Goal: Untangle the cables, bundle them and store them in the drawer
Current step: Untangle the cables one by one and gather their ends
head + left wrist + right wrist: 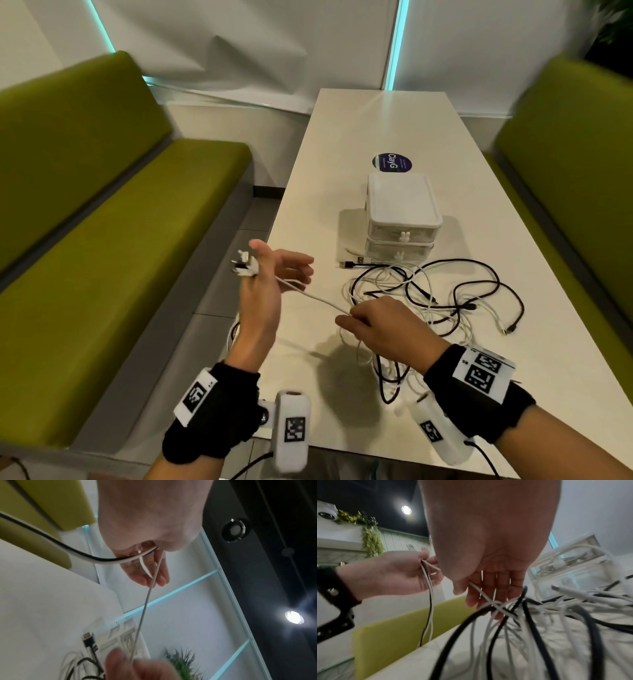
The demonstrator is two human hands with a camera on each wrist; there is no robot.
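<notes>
We judge the task barely begun: our left hand pinches white plugs left of the drawer box, our right hand grips one white cable drawn taut from the tangle on the desk; bundling and storing remain

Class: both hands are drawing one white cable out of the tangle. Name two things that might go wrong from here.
1. The white cable runs taut from the left hand to the right hand; pulling may tighten the tangle.
2. Loops lie against the drawer unit; dragging them may shift it.
</notes>
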